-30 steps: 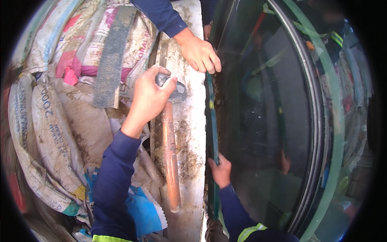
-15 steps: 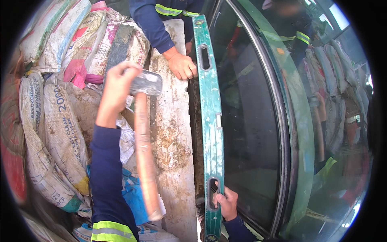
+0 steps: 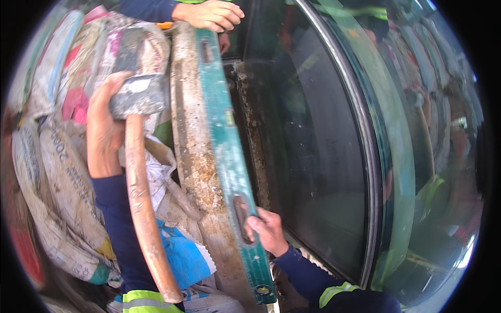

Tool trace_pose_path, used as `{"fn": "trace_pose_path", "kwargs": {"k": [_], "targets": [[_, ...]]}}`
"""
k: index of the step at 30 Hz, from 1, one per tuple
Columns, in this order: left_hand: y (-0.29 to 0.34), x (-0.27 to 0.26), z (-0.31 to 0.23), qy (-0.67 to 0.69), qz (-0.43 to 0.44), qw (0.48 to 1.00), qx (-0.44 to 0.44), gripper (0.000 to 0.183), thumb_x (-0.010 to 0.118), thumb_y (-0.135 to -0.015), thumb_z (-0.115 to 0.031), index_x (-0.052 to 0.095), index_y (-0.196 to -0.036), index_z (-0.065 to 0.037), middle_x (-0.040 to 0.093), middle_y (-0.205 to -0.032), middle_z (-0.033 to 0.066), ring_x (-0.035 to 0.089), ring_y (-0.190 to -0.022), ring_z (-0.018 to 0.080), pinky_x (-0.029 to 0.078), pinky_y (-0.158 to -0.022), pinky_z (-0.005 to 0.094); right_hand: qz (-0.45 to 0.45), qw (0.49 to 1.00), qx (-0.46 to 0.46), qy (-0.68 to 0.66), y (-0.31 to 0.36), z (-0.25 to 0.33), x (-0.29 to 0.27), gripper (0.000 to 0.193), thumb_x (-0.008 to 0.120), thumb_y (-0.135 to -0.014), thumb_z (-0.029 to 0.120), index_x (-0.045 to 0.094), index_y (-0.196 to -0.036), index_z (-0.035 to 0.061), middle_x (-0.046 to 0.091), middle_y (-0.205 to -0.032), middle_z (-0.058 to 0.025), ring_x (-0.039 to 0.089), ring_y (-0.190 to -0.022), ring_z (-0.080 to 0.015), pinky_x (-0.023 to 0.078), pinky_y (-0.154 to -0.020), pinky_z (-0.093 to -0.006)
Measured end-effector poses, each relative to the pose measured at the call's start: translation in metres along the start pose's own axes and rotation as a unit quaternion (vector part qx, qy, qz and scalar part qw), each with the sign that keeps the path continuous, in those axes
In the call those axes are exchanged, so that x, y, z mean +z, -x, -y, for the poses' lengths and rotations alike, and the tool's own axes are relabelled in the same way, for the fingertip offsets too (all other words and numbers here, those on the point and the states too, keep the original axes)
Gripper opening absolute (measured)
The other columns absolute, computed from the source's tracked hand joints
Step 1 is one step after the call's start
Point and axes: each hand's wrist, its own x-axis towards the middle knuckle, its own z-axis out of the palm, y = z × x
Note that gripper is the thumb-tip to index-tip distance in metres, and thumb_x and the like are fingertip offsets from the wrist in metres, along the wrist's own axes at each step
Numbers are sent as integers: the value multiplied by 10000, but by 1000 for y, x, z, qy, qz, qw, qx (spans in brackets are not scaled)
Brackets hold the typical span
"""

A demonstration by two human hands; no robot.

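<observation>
My left hand (image 3: pixel 105 125) is closed on the head end of a club hammer (image 3: pixel 137 161). Its dusty dark metal head sits in my fingers and the wooden handle hangs down toward me. A long green spirit level (image 3: pixel 223 135), scuffed with white, lies along the right side of a stained pale slab (image 3: pixel 190 120). My right hand (image 3: pixel 269 229) grips the level through its lower slot, its thumb showing there. At the far end another person's hand (image 3: pixel 211 14) rests just above the level's tip, fingers outstretched; whether it touches is unclear.
Stacked dirty woven sacks (image 3: pixel 62 172) fill the left side, with a blue and white torn bag (image 3: pixel 182 255) near the slab. A dark glass pane (image 3: pixel 313 156) in a metal frame (image 3: pixel 360 115) runs close along the right and reflects the scene. A narrow gap (image 3: pixel 250 120) separates slab and glass.
The level has shifted left from the gap's side onto the slab, now slanting, with my right hand on it. My left hand and the hammer moved left. The other person's hand moved up and opened.
</observation>
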Motion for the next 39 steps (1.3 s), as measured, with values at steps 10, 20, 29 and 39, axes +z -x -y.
{"fn": "trace_pose_path", "kwargs": {"k": [10,20,29,39], "targets": [[14,54,39,-98,62,993,-4,174,603,-996,-158,673,-1046,-7,698,-1046,98,648,-943,142,497,-871,274,41,859,-73,506,-32,41,29,431,616,-982,299,573,-1193,-74,642,-916,-212,657,-771,-421,541,-633,-481],[50,105,70,-252,99,959,86,174,608,-983,-123,645,-1107,-8,682,-1176,122,593,-1105,156,417,-1013,310,58,921,-190,334,-41,29,14,407,571,-971,161,515,-1297,-75,609,-1100,-266,637,-966,-448,532,-829,-504],[56,107,118,-59,31,988,143,178,474,-1039,-56,596,-1156,0,663,-1196,157,608,-1148,203,432,-1039,334,210,948,168,-169,9,84,-3,546,556,-1025,132,310,-1487,-22,624,-960,-92,607,-714,-117,509,-644,-302],[24,82,109,-743,200,570,288,526,752,-857,-283,624,-1300,-28,584,-1403,131,467,-1391,332,215,-1201,593,-157,968,-73,182,-126,54,-80,224,626,-963,131,536,-1097,-24,546,-662,-82,546,-578,-136,439,-524,-337]]}}
